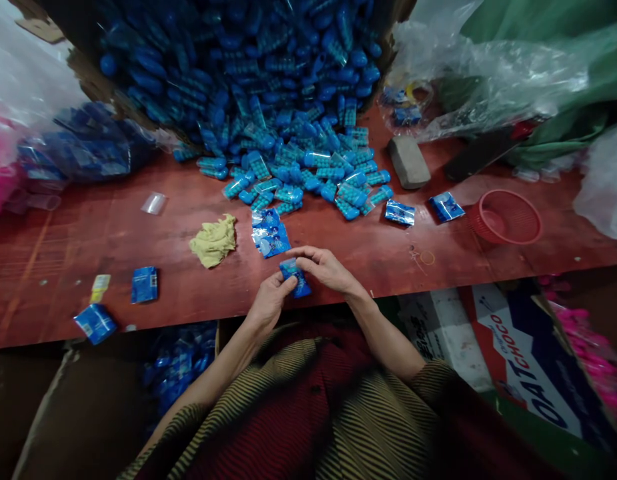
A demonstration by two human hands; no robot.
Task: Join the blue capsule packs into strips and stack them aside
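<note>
Low over the table's front edge, my left hand (269,300) grips a small blue printed packet (302,285) between thumb and fingers. My right hand (329,269) is at the packet's upper end, its thumb and bent fingers closed on that edge. Just beyond my hands lie several overlapping blue printed packets (269,233). Behind those, a heap of clear blue-capped bottles filled with small blue beads (288,175) spreads across the tabletop.
A large carton at the back spills the bottles onto the red table (178,187). Left are a yellow cloth (213,241) and blue packs (145,285). Right are a grey block (409,163), a dark-bladed tool (481,152) and a red basket (507,218). Boxes stand below.
</note>
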